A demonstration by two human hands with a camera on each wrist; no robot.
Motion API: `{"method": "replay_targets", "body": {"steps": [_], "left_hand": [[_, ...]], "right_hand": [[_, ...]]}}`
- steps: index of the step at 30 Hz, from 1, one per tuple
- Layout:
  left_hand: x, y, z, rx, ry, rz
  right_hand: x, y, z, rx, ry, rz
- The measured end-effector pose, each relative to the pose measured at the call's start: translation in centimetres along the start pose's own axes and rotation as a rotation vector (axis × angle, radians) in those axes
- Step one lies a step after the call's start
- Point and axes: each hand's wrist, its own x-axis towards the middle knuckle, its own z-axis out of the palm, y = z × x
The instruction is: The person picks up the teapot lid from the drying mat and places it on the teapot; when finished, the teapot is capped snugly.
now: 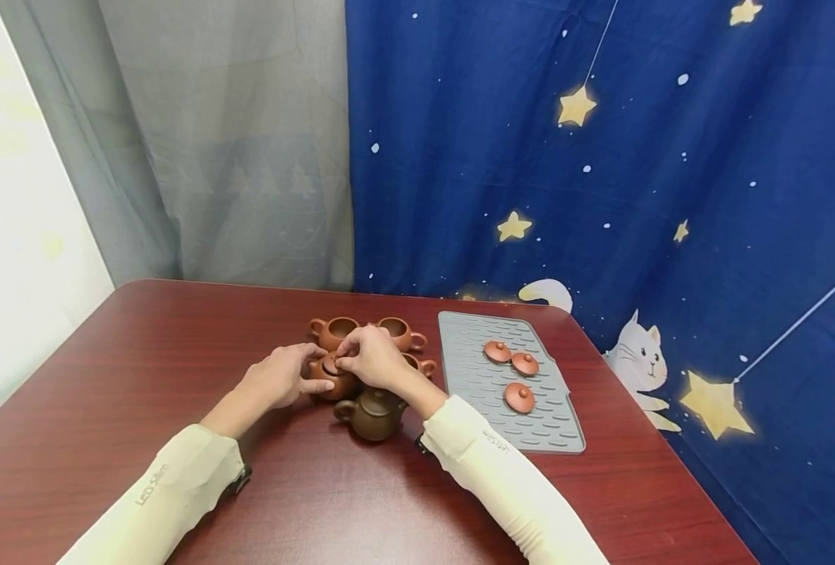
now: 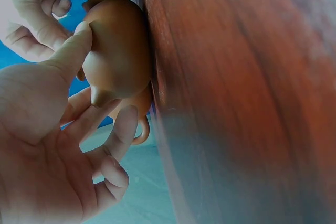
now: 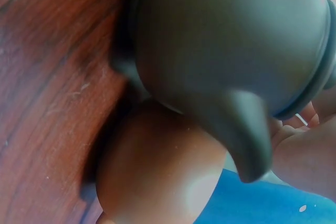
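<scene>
A reddish-brown clay teapot sits on the table between the two hands. My left hand steadies it, thumb on one side of the body and fingers near the spout. From the other side my right hand reaches over and pinches a small clay lid at the teapot's top; its fingertips partly cover the lid. Just in front stands a dark olive-brown teapot with its lid on, large in the right wrist view, its spout beside the right hand.
Behind the hands are lidless clay pots, another pot and one partly hidden by the right hand. On the right, a grey mat bears three clay lids. Curtains hang behind the table.
</scene>
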Motion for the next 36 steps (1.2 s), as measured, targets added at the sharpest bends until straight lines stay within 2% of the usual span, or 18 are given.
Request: {"method": "replay_targets", "body": {"steps": [18,22,31,36], "left_hand": [[-0.1,0.1,-0.1,0.0,-0.007,-0.001],[-0.1,0.0,-0.1,-0.003,-0.004,0.006],[-0.3,0.1,-0.4,0.063,0.036,0.098],[-0.3,0.4,-0.4,0.094,0.029,0.098]], "right_hand": [[-0.1,0.2,0.2,0.009,0.023,-0.038],[-0.6,0.4,-0.4,0.041,0.045,-0.009],[-2.3,1.4,-1.5,0.148,0.117,0.076],[-3.3,1.9,-2.2,0.162,0.146,0.108]]}}
